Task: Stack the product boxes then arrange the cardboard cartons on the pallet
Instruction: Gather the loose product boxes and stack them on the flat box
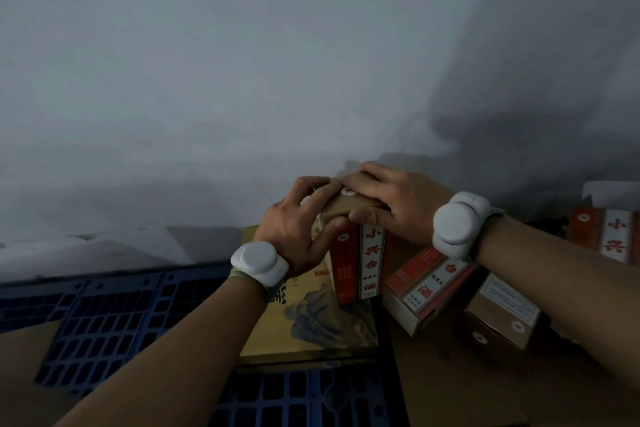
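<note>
The upright red-and-white cardboard product box (356,263) stands over a flat yellow printed carton (311,322). The left hand (298,229) and right hand (391,201) grip its brown top, fingers (311,184) curled over the edges. It should be kept square and set flush. A tilted red-and-white box (419,288) crowds the right side, and the blue plastic grid pallet (104,322) offers room on the left.

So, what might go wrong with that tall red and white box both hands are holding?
The tall red and white carton stands on end on the flat yellow box, gripped only at its brown top by the left hand and right hand. If let go off-balance, it could topple. It might also fall against the red and white box lying tilted just to its right.
</note>
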Demonstrator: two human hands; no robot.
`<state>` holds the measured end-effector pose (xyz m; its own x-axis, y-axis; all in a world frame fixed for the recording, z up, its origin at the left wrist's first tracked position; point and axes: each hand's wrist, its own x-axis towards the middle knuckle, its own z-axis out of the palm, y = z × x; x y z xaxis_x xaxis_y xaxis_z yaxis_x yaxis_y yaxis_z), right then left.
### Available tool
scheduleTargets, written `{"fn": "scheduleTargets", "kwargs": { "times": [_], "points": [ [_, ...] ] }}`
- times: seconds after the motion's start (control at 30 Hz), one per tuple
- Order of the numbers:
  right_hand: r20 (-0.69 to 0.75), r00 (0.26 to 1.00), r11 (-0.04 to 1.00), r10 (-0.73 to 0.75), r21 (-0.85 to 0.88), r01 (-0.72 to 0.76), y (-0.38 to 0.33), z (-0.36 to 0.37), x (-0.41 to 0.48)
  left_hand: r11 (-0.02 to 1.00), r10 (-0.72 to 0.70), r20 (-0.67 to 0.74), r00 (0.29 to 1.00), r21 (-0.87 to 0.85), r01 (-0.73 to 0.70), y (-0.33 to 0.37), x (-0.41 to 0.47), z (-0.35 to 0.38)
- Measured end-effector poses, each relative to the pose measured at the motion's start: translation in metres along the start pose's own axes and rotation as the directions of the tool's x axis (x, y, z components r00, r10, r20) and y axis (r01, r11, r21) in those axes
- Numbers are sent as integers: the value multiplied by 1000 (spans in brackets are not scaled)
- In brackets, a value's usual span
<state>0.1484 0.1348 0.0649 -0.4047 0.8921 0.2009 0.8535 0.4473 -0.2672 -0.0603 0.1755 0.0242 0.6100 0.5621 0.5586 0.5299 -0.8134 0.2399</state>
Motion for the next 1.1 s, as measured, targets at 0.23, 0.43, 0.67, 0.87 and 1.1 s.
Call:
{"fn": "scheduleTargets", "kwargs": {
  "times": [0.23,0.43,0.67,0.87,1.1],
  "points": [
    [2,1000,999,-7,-40,7,1,-1,2,1000,-29,-27,999,1,29,2,1,1],
    [-12,1000,998,-25,-51,25,-2,2,0,1000,-14,-87,996,8,15,6,-5,11],
    [-236,964,983,-120,-167,82,-11,17,-10,1000,2,-112,994,13,-1,14,-8,16],
    [-310,927,964,-208,-225,141,-11,21,-16,1000,13,-114,993,-14,-15,18,-11,16],
    [-231,934,951,-273,-211,226,-5,4,-17,998,57,-156,986,11,-56,23,-6,15]
  ]
}}
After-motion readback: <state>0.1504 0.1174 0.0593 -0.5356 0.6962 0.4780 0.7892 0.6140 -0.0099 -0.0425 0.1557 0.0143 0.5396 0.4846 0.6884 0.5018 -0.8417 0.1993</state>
